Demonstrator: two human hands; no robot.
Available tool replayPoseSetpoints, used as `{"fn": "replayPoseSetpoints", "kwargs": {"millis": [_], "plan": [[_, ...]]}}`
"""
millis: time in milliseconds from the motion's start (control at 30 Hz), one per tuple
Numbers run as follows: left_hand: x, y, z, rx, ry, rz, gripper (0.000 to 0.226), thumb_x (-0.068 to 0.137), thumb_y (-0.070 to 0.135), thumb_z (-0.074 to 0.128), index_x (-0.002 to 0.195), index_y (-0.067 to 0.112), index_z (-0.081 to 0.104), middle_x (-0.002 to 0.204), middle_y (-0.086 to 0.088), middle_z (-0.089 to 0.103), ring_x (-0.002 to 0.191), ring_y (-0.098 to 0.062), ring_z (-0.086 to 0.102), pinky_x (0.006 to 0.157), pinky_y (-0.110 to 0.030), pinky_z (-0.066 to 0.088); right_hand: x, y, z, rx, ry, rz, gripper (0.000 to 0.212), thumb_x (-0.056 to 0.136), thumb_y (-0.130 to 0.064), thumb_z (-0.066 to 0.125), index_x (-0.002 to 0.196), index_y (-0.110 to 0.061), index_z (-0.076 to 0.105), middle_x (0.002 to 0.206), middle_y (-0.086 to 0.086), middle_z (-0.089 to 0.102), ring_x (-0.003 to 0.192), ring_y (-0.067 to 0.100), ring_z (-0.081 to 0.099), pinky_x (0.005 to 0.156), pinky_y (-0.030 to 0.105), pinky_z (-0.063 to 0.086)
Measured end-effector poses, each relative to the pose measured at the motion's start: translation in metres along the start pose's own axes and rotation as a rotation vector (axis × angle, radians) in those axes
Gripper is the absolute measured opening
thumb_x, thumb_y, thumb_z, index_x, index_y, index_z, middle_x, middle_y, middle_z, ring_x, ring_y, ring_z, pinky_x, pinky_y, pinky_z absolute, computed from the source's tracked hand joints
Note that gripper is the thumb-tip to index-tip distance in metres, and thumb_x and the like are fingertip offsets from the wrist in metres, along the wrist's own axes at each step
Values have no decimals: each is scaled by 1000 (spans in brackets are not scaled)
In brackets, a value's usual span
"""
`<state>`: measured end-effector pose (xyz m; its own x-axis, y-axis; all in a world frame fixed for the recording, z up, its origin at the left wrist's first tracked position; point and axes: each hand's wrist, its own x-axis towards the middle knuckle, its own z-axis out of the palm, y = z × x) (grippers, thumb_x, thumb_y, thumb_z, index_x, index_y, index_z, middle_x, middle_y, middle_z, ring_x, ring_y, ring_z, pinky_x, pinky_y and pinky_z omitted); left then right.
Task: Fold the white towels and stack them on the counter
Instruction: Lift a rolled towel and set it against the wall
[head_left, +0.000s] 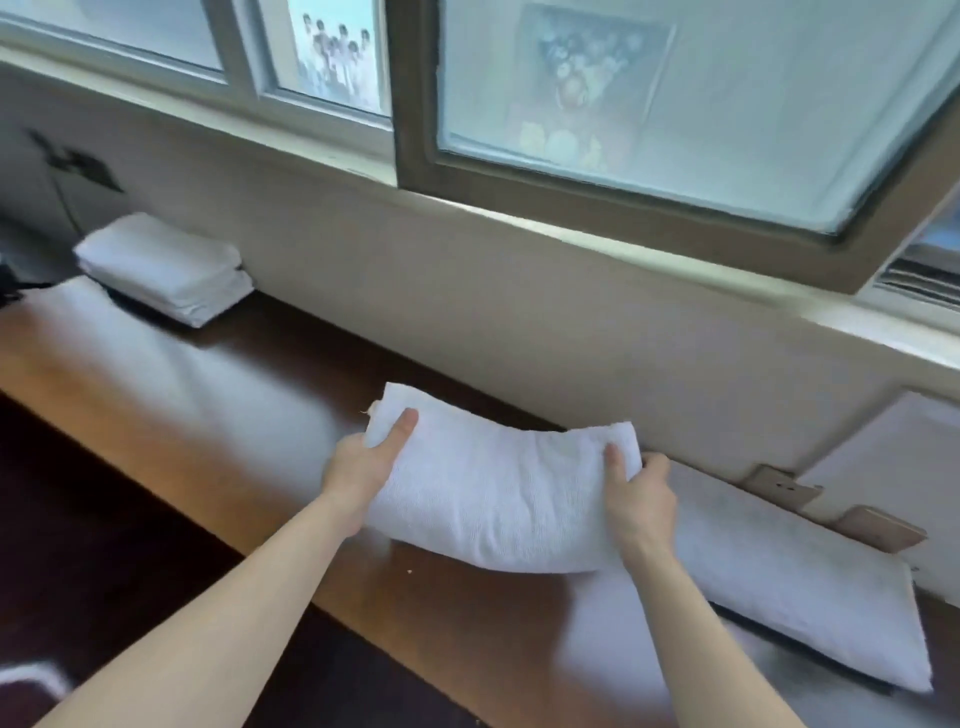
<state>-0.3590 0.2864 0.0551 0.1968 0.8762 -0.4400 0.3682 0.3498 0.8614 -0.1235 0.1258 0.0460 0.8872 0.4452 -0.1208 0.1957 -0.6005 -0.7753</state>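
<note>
A folded white towel hangs a little above the brown wooden counter, sagging in the middle. My left hand grips its left end with the thumb on top. My right hand grips its right end the same way. A stack of folded white towels lies at the far left of the counter, against the wall. Another white towel lies flat on the counter at the right, partly under my right arm.
A cream wall with a window frame above it runs along the back of the counter. Two tan socket plates sit low on the wall at the right. Dark floor lies in front of the counter edge.
</note>
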Motion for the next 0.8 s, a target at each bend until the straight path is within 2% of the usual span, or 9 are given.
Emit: {"fn": "replayPoseSetpoints", "kwargs": {"millis": [67,200,267,367,467,533,600,700,800], "plan": [[8,-7,-65,14,73,10,69,63,86,59,81,20,58,91,-1,63,98,-28,61,97,-44,49,-27,-35,48,-5,-55,-18,40,98,-54,40,108,-15,41,85,-4,52,86,26,52,74,38,39],[18,-20,-174,1,219,-41,97,48,96,50,99,15,65,100,-3,66,95,-26,62,91,-42,52,-72,-101,131,-45,-169,-64,39,98,-55,39,108,-17,41,82,-6,49,86,27,53,72,37,39],[24,-24,-221,-19,278,-54,98,44,97,48,98,17,65,97,-1,67,92,-25,64,91,-43,53,-90,-132,169,-65,-212,-91,39,97,-55,38,108,-18,40,83,-6,50,87,27,53,72,37,39],[42,-30,-281,-39,344,-39,91,47,96,48,93,21,67,93,1,70,89,-23,66,88,-43,55,-110,-172,223,-80,-267,-125,39,97,-55,36,108,-19,39,87,-4,53,89,27,55,74,39,42],[69,-36,-329,-54,386,-18,57,74,83,52,82,27,60,93,2,67,88,-19,62,90,-42,52,-121,-208,272,-88,-303,-169,38,97,-56,35,108,-19,40,91,-3,56,90,26,56,76,40,43],[94,-37,-357,-31,418,3,42,86,72,52,77,31,53,91,6,62,86,-16,57,89,-39,49,-123,-230,304,-87,-316,-194,39,97,-56,35,109,-20,41,93,-2,58,90,25,56,76,39,43],[122,-33,-383,-9,434,11,39,88,67,52,77,30,55,89,6,62,82,-14,56,84,-37,47,-120,-251,338,-80,-323,-197,39,97,-57,35,110,-20,41,92,-4,58,88,23,56,75,39,44],[175,-21,-419,37,460,10,47,86,70,53,83,24,62,91,1,66,84,-17,60,81,-37,50,-108,-284,394,-61,-330,-174,40,97,-57,36,109,-19,42,90,-3,57,87,23,57,78,41,47],[237,-4,-451,78,471,10,45,84,73,52,80,28,57,92,4,64,83,-15,58,78,-37,49,-91,-320,449,-27,-335,-129,42,97,-57,36,107,-17,42,87,-3,55,83,22,55,75,39,44]]}}
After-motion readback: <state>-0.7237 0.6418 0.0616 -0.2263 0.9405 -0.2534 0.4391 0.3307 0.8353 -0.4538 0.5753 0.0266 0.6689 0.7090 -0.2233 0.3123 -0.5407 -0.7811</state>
